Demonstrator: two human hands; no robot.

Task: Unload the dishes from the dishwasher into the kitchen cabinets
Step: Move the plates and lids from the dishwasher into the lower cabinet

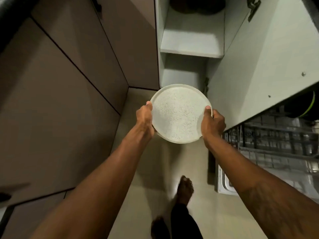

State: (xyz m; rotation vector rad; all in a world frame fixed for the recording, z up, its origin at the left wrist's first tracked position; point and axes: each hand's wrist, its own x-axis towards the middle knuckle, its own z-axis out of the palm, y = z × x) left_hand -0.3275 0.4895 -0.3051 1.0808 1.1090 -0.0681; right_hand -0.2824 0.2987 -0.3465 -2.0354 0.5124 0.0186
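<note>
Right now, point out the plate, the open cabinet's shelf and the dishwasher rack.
plate [177, 116], head view, on its speckled centre.
cabinet shelf [189, 41], head view, on its bare top surface.
dishwasher rack [276, 140], head view, on its wire grid.

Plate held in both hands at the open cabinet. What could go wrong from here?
1. The left hand and right hand pinch the speckled plate only at opposite rim edges; a slip would likely drop it near the bare foot.
2. The open cabinet door stands close on the right; the plate could clip it or the shelf edge going in.
3. The pulled-out dishwasher rack juts beside the right arm, a possible snag or trip.
</note>
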